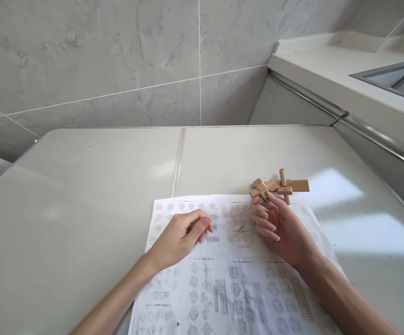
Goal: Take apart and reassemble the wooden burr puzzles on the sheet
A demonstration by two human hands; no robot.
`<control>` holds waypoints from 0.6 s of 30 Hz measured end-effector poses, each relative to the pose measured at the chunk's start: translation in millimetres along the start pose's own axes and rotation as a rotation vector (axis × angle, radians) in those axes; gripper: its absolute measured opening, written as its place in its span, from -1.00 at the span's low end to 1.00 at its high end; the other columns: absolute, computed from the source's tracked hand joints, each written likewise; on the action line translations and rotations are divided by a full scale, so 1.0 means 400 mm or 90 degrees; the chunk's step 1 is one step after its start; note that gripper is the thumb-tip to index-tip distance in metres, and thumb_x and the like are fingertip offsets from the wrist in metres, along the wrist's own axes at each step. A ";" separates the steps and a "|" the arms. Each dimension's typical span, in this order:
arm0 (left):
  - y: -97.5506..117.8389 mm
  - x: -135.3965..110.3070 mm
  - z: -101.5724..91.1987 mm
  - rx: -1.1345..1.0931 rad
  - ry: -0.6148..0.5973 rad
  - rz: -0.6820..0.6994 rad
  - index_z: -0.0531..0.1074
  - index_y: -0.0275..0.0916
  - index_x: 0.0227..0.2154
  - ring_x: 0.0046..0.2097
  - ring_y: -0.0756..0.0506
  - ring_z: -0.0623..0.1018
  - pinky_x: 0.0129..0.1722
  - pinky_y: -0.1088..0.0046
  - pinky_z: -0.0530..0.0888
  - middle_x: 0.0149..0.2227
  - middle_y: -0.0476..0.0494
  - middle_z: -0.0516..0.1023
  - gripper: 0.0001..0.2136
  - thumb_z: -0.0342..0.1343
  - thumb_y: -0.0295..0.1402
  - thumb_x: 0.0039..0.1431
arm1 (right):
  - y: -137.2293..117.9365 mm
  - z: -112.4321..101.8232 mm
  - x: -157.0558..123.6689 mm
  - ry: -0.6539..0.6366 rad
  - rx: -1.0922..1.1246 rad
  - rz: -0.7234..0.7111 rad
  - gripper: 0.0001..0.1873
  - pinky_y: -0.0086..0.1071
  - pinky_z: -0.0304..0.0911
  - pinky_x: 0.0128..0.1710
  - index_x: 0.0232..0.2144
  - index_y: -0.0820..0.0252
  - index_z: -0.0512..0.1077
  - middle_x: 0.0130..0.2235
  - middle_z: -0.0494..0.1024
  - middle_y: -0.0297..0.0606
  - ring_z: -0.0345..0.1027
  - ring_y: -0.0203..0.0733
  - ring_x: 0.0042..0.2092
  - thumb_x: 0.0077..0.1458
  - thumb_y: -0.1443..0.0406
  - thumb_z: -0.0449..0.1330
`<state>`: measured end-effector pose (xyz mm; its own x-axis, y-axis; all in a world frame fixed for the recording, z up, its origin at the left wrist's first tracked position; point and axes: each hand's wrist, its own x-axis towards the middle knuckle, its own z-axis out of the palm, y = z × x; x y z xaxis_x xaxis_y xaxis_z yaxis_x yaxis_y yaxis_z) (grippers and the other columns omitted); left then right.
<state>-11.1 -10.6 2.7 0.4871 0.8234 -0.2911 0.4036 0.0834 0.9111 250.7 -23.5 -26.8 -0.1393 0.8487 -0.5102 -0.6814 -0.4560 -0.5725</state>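
My left hand (184, 233) rests on a printed paper sheet (205, 274), its fingers curled in and the thumb laid over them. Nothing shows in it. My right hand (283, 228) is palm-side inward near the sheet's top edge. Its thumb and index finger close on the end of a small wooden block (265, 195) marked with a number, while the other fingers are loosely bent. That block belongs to a cluster of crossed wooden pieces. Just right of it, more crossed wooden blocks (285, 190) lie on the table, one standing up.
The pale table (83, 209) has a seam (178, 163) running away from me. Behind it is a grey tiled wall (118, 56). A white counter (327, 60) with a dark-framed inset stands higher on the right, above grey cabinet fronts (292, 97).
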 end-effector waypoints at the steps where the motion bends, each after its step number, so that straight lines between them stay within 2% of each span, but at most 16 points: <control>1: -0.003 0.001 0.000 0.004 -0.002 -0.001 0.49 -0.23 -0.30 -0.50 0.04 0.31 -0.49 0.51 0.29 -0.50 0.05 0.38 -0.61 -0.08 -0.13 0.56 | -0.001 0.000 0.000 0.003 0.001 -0.002 -0.64 -0.64 0.01 -0.75 -0.30 0.16 0.48 -0.46 0.22 -0.49 -0.09 -0.45 -0.58 0.19 0.03 0.44; 10: -0.012 0.008 0.004 0.040 -0.001 0.003 0.52 -0.23 -0.30 -0.49 0.03 0.34 -0.46 0.50 0.32 -0.51 0.03 0.41 -0.60 -0.08 -0.12 0.55 | -0.012 -0.004 0.004 0.011 -0.027 -0.001 -0.60 -0.62 0.01 -0.76 -0.30 0.13 0.49 -0.46 0.22 -0.45 -0.10 -0.41 -0.58 0.15 -0.04 0.44; 18: -0.018 0.008 0.009 0.050 -0.002 -0.012 0.54 -0.22 -0.28 -0.51 0.04 0.27 -0.49 0.50 0.24 -0.50 0.05 0.39 -0.63 -0.05 -0.13 0.53 | -0.050 -0.027 0.005 0.029 -0.169 0.072 -0.48 -0.55 0.10 -0.78 -0.34 0.17 0.51 -0.52 0.29 -0.43 0.02 -0.39 -0.62 0.14 -0.17 0.38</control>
<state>-9.6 -10.3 -5.8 0.4807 0.8204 -0.3095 0.4727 0.0549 0.8795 272.0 -15.6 -23.1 -0.1664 0.7785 -0.6052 -0.4510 -0.6059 -0.6554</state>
